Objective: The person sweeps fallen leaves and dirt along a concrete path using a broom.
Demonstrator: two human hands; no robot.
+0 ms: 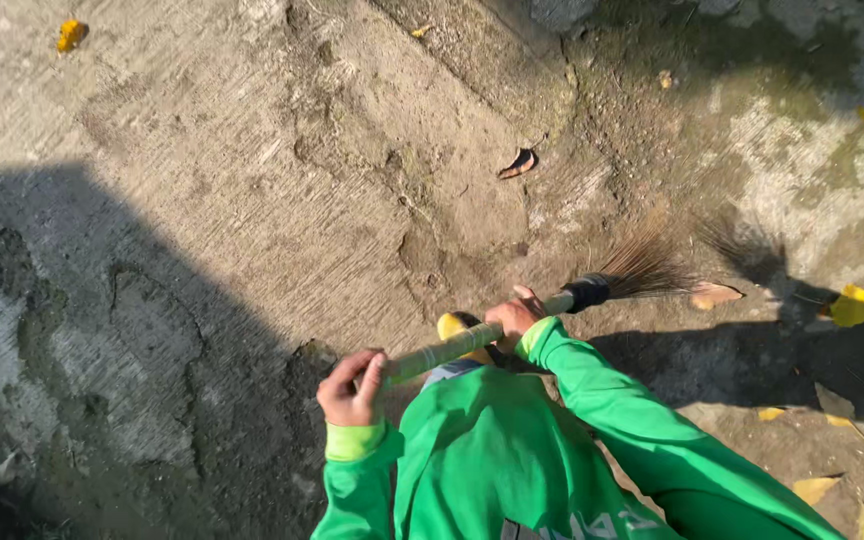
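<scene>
Left hand point(351, 390) wrapped tight round the near end of a broom point(512, 320), fingers curled over the pale green-yellow handle; right hand point(514, 314) clamped further up the same handle, approx. midway to the head, both in bright green sleeves point(592, 400) w/ yellow-green cuffs. The broom runs up & to the right from the left hand, through the right hand, to a black collar and a fan of dark bristles beyond the right hand; bristle tips blurred, so whether they touch the ground can't be told. A yellow object shows just under the handle betw. the two hands, mostly hidden. Under everything, rough cracked concrete ground point(252, 200), half sun, half shadow, w/ mossy patches beyond the right hand. A pale dry leaf point(714, 295) lies just beside the bristles; a yellow leaf point(855, 305) farther right; a curled brown leaf point(518, 163) well ahead of the right hand; an orange-yellow leaf point(71, 35) far ahead of the left hand.
</scene>
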